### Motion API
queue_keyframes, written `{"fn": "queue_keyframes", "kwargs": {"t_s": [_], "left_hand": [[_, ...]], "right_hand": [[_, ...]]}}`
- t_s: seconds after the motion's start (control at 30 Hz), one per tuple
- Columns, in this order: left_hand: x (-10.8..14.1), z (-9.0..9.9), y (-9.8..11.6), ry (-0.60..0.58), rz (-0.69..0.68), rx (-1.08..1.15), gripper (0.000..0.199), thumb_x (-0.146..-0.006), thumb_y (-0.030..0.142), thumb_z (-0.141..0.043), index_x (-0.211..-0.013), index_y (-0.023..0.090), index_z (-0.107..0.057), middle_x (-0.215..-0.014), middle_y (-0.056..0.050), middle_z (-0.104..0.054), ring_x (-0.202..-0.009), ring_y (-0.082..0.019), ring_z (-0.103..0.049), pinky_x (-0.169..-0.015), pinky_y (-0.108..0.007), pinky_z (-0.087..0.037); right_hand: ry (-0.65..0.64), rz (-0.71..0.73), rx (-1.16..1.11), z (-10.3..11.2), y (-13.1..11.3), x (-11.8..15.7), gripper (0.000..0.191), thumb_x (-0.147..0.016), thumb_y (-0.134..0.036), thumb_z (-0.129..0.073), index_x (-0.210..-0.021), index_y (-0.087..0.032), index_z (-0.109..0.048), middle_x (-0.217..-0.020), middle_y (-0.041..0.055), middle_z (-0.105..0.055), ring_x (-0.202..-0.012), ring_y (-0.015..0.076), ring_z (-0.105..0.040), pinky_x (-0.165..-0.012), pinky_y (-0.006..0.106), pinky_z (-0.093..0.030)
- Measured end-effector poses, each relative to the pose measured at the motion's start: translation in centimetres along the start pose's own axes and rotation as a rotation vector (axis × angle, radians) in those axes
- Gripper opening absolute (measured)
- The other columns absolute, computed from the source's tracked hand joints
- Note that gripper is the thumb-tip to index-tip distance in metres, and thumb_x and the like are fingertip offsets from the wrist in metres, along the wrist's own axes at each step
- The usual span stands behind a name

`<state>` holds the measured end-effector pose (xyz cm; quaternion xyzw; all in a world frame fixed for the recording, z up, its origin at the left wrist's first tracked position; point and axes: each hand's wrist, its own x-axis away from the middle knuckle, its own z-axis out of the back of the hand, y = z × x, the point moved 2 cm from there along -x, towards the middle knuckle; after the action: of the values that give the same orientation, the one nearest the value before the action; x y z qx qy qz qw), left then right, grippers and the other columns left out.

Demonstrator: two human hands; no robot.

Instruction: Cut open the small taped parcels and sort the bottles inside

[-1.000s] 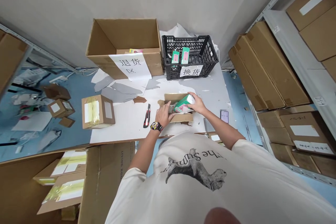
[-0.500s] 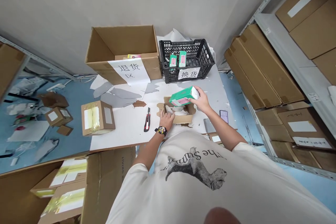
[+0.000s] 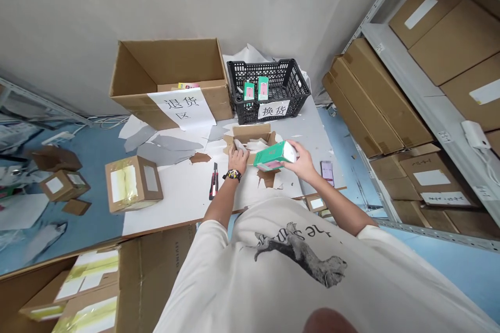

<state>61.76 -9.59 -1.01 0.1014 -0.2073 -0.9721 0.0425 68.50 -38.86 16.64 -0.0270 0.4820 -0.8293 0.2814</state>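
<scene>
My right hand (image 3: 301, 162) grips the white end of a green and pink product box (image 3: 276, 155), holding it tilted above the table. Behind that, a small opened cardboard box (image 3: 255, 132) with white paper inside stands flaps up, partly hidden by the green box. My left hand (image 3: 238, 159) has its fingers closed over the near left corner of the cardboard box. A box cutter (image 3: 213, 182) with a red and black handle lies to the left of my left hand.
At the back are a large labelled carton (image 3: 135, 106) and a black plastic basket (image 3: 240, 109) holding green boxes. A taped parcel (image 3: 135, 184) sits at left. Torn paper and cardboard scraps (image 3: 269, 178) litter the table. A phone (image 3: 327, 171) lies by the right edge; shelves (image 3: 375, 36) stand beyond.
The small cardboard box has slid away from my body toward the basket, with my left hand on it. The green box, still in my right hand, is now in front of it rather than above.
</scene>
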Motion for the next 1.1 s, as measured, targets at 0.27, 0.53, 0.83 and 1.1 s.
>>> {"fn": "queue_keyframes", "kwargs": {"t_s": [0.27, 0.53, 0.83, 1.1], "left_hand": [[5.6, 3.1, 0.8, -0.141, -0.122, 0.032, 0.096, -0.086, 0.017, -0.061, -0.180, 0.024, -0.044, -0.184, -0.016, -0.043, -0.173, -0.041, -0.030, -0.139, -0.069, -0.015], [6.9, 4.9, 0.2, -0.201, -0.112, -0.032, 0.093, -0.084, 0.009, -0.062, -0.173, 0.033, -0.054, -0.180, -0.012, -0.050, -0.168, -0.040, -0.040, -0.138, -0.072, -0.016], [14.3, 5.2, 3.8, -0.037, 0.094, 0.179, 0.099, -0.099, 0.036, -0.068, -0.185, 0.018, -0.022, -0.175, -0.021, -0.051, -0.160, -0.039, -0.051, -0.132, -0.058, -0.041], [15.0, 2.3, 6.8, -0.127, 0.097, 0.648, 0.097, -0.091, 0.029, -0.075, -0.176, 0.019, -0.029, -0.164, -0.020, -0.062, -0.150, -0.034, -0.063, -0.125, -0.054, -0.052]], "right_hand": [[-0.439, 0.086, 0.182, -9.2, 1.3, 3.2, 0.084, -0.085, -0.046, -0.096, -0.159, -0.025, -0.061, -0.149, 0.0154, -0.071, -0.139, 0.0396, -0.067, -0.121, 0.054, -0.053], [-0.705, 0.152, 0.338, -13.3, 3.0, 5.3, 0.086, -0.091, -0.037, -0.094, -0.168, -0.028, -0.055, -0.155, 0.0154, -0.068, -0.145, 0.0388, -0.063, -0.122, 0.056, -0.054], [-0.613, 0.133, 0.147, -11.8, 3.7, 5.9, 0.056, -0.104, -0.036, -0.078, -0.160, -0.029, -0.069, -0.145, 0.0131, -0.075, -0.137, 0.0333, -0.071, -0.121, 0.050, -0.056], [-0.278, -0.249, 0.050, -12.8, 4.2, 4.6, 0.029, -0.103, -0.033, -0.067, -0.129, -0.021, -0.070, -0.098, 0.0057, -0.081, -0.090, 0.0266, -0.078, -0.093, 0.039, -0.061]]}}
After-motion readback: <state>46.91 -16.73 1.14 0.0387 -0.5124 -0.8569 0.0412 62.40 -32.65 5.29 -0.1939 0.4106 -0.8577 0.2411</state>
